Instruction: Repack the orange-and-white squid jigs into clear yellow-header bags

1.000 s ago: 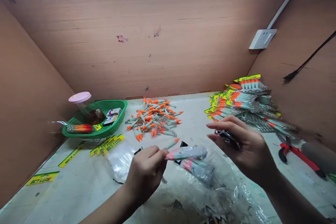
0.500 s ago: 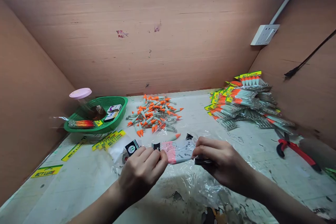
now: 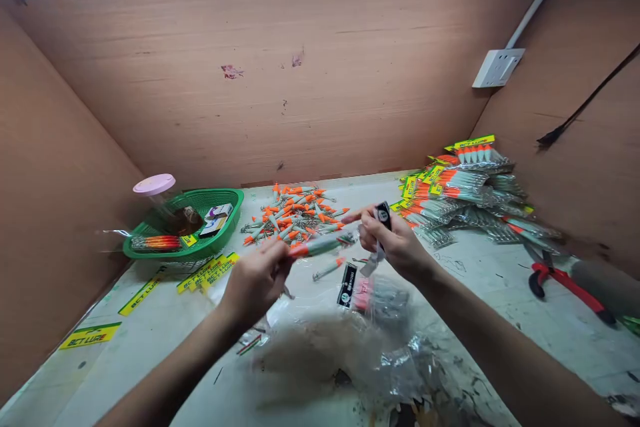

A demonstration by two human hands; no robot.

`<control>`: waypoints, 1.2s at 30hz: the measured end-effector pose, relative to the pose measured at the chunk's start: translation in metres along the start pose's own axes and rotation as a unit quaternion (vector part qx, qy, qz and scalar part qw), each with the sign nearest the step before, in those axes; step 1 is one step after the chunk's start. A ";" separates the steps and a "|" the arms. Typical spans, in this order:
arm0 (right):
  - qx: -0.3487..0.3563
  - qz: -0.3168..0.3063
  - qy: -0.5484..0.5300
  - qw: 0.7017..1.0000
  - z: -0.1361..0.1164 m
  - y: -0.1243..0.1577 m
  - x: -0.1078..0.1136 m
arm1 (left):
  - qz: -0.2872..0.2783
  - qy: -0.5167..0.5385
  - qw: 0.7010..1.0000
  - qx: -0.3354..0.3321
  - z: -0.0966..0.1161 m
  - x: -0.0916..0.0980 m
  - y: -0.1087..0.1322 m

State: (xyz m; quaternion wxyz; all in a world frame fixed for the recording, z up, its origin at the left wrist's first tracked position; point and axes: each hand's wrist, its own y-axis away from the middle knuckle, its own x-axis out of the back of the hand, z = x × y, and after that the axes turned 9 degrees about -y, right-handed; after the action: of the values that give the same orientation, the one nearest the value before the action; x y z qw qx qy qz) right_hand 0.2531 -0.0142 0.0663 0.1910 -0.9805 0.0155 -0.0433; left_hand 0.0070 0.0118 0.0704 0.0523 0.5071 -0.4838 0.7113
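My left hand (image 3: 257,277) is closed on the orange end of a fishing lure (image 3: 323,245), whose grey-green body points right. My right hand (image 3: 395,243) grips a clear plastic packet with a black label (image 3: 383,215), close to the lure's hooked end. Whether that hand also touches the lure I cannot tell. Below it lies another packet (image 3: 363,293) with a black label and pink and grey contents. A single loose lure (image 3: 329,269) rests between the hands, in front of a heap of orange-tipped lures (image 3: 295,210).
Packed lures (image 3: 460,193) are piled at the back right, with red-handled pliers (image 3: 573,290) beside them. On the left stand a green basket (image 3: 239,203) and a pink-lidded jar (image 3: 154,184). Yellow label cards (image 3: 90,335) lie in front. Crumpled clear plastic (image 3: 405,367) is near me.
Both hands have risen from the table, the right one farther. A lure now shows in the left hand and a black-labelled packet in the right. The pink packet lies lower, let go.
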 end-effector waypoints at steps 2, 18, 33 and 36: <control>0.007 -0.005 0.017 1.000 0.002 -0.030 -0.003 | -0.081 0.016 0.990 0.117 -0.019 -0.001 -0.019; -0.028 -0.149 0.468 0.870 0.041 -0.039 -0.051 | -0.192 -0.115 0.906 0.359 -0.144 -0.037 -0.158; -0.013 -0.215 0.491 0.844 0.049 0.053 -0.040 | -0.126 -0.159 0.947 0.248 -0.152 -0.027 -0.183; -0.012 -0.209 0.481 0.851 0.053 0.057 -0.040 | -0.106 -0.170 0.947 0.250 -0.149 -0.026 -0.185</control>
State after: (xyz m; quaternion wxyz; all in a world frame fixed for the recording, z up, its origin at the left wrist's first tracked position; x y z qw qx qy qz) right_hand 0.2175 -0.0452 -0.0068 0.1343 -0.8196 -0.0991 -0.5480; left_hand 0.0240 0.2298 0.1653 -0.0841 0.6657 -0.2361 0.7028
